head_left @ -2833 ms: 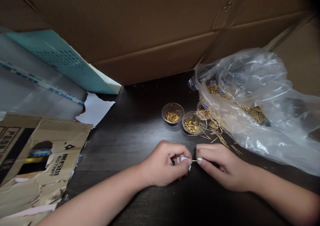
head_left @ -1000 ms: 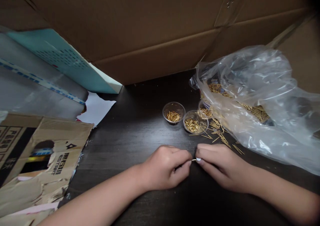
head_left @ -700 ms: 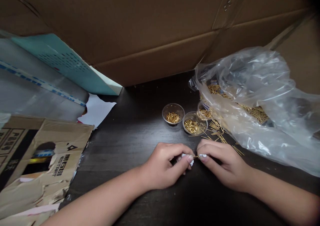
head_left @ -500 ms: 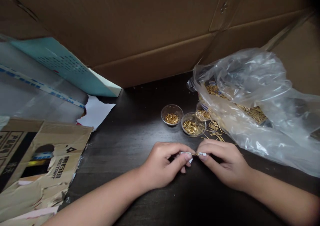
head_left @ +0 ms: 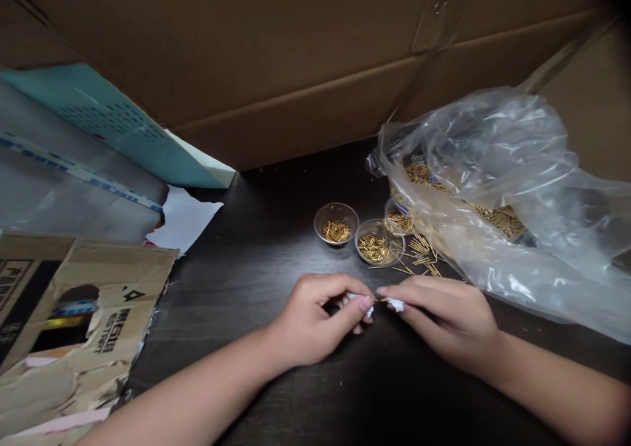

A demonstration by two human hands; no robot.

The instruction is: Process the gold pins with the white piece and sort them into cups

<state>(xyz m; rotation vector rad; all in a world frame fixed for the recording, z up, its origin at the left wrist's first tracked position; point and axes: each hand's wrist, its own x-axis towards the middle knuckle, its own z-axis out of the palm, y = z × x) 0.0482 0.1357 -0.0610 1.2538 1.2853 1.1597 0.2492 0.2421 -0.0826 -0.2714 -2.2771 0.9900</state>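
- So, the left hand (head_left: 315,321) is curled into a tight pinch, thumb and fingertips closed on a small white scrap (head_left: 359,303), probably paper or tissue.
- The right hand (head_left: 438,321) is closed as well, its thumb and forefinger pinched on a second white bit (head_left: 396,305) just beside the left fingertips.
- A thin gold pin (head_left: 380,299) lies between the two pinches, near the middle of the dark wooden table (head_left: 276,380). Only a short stretch of it shows; the fingers and white bits hide the rest, so its exact grip is hard to make out.
- Far of the hands stand three small clear bowls (head_left: 379,242) of short gold pins; the rightmost is partly behind the bag's edge.
- Loose gold pins (head_left: 419,255) lie scattered to the right of the bowls.
- On the right, a crumpled clear plastic bag (head_left: 497,268) covers a heap of gold pins (head_left: 500,221), and its film blurs them.
- On the left lies a torn cardboard sheet (head_left: 83,314), cut off by the frame edge.
- Farther left are a teal sheet (head_left: 106,121) and a torn white paper (head_left: 185,219); a large cardboard panel (head_left: 246,58) closes off the far side.
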